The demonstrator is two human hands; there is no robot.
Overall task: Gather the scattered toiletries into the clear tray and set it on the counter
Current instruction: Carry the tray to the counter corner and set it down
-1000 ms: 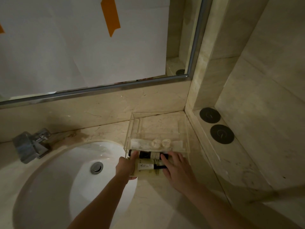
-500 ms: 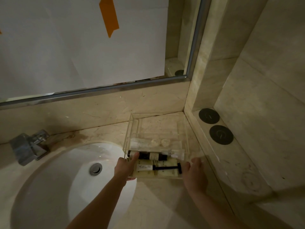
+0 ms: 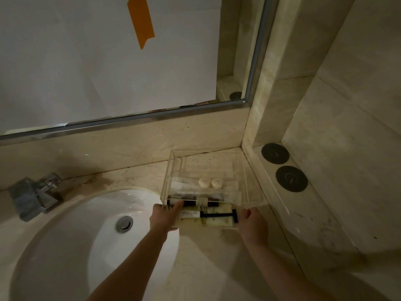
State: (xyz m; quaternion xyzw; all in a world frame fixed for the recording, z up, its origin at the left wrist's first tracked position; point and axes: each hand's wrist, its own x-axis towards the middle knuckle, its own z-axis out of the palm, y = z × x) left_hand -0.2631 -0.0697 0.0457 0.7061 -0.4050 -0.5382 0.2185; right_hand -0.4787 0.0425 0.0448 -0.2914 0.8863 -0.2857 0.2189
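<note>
I have both hands on the clear tray (image 3: 173,170), a see-through box with upright walls by the sink (image 3: 65,246) on the marble surface (image 3: 217,268). My left hand (image 3: 165,217) grips its near left corner, thumb curled over the rim; my right hand (image 3: 252,223) curls round the near right corner. Inside I count two cream tubes (image 3: 219,222), a black razor (image 3: 219,215), one dark bottle (image 3: 213,200) and two round white caps (image 3: 210,183). Beyond, two black discs (image 3: 282,166) on the ledge.
</note>
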